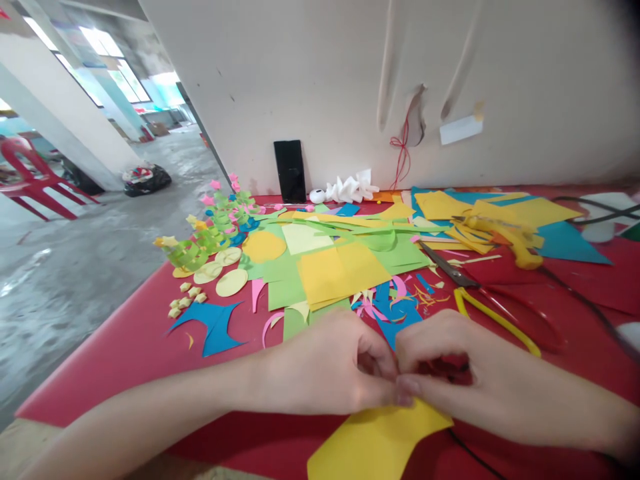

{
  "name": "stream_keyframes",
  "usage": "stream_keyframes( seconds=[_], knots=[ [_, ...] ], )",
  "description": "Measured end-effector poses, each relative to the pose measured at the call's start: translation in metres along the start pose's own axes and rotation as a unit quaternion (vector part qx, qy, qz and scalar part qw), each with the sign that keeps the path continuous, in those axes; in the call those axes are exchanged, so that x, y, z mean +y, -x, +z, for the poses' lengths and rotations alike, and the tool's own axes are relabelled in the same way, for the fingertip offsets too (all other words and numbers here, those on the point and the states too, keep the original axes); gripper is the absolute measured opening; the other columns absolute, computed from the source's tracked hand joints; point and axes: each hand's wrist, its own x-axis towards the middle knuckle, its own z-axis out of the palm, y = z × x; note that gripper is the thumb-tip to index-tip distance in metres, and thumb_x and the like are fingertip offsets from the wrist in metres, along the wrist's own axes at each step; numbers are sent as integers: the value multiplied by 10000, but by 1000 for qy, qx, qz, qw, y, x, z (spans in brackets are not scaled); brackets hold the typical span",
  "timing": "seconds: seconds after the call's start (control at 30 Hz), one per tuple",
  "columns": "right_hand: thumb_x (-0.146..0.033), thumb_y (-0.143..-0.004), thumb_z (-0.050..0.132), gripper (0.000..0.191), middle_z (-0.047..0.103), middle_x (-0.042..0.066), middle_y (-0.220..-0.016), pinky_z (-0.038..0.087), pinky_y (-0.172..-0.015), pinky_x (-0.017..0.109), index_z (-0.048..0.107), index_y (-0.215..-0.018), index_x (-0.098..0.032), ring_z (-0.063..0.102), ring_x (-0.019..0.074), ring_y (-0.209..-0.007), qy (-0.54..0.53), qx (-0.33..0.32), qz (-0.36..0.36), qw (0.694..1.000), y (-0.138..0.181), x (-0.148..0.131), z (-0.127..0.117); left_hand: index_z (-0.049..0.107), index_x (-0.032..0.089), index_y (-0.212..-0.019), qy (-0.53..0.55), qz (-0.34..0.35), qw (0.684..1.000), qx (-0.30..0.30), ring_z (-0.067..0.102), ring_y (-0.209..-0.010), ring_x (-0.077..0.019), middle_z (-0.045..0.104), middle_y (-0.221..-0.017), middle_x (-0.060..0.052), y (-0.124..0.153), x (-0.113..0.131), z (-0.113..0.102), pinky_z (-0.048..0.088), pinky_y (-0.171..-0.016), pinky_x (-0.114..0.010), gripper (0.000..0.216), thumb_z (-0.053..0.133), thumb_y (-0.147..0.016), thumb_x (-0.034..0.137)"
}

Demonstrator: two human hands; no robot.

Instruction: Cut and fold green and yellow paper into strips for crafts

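Near the front edge of the red table, my left hand [345, 367] and my right hand [440, 360] meet, thumbs touching. Both pinch the upper edge of a yellow sheet of paper [375, 440], which hangs below my fingers and runs out of the bottom of view. My curled fingertips hide the pinched edge. Just beyond my hands lie a stack of yellow paper [345, 270] over green sheets [285, 293], and blue paper scraps [400, 310]. Scissors [480, 287] with red and yellow handles rest open beyond my right hand.
A yellow glue gun [510, 240] lies on paper at the right, its cord trailing forward. Small paper plants [200, 240], pale paper discs [233, 283] and folded stars [187, 297] sit at the left. A phone [290, 171] leans against the back wall. A red chair [40, 173] stands beyond.
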Motion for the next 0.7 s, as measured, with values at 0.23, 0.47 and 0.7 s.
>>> stream_keyframes(
  seconds=[0.23,0.47,0.7],
  knots=[
    [-101,-760,488,197,490,-40,-543,348,-516,180,564,-584,-147,466,66,-531,-32,1,-39,999,0,0,2,657,85,-692,26,2,999,-21,504,-574,-88,603,-640,-26,0,0,0,370,-502,-167,275,595,-745,348],
    [-218,-790,508,260,527,-24,-530,333,-471,202,541,-538,-164,463,78,-501,-15,51,-25,998,8,25,-38,615,95,-614,56,-24,998,-3,435,-513,-65,546,-566,0,-1,-1,-8,333,-460,-171,267,645,-695,347],
    [-331,-844,493,191,613,-30,-707,398,-579,209,599,-740,-210,537,103,-650,34,75,-36,996,2,18,-28,611,112,-630,78,-43,996,11,424,-514,-67,553,-588,-3,-8,-7,-7,315,-456,-181,296,656,-670,402]
  ],
)
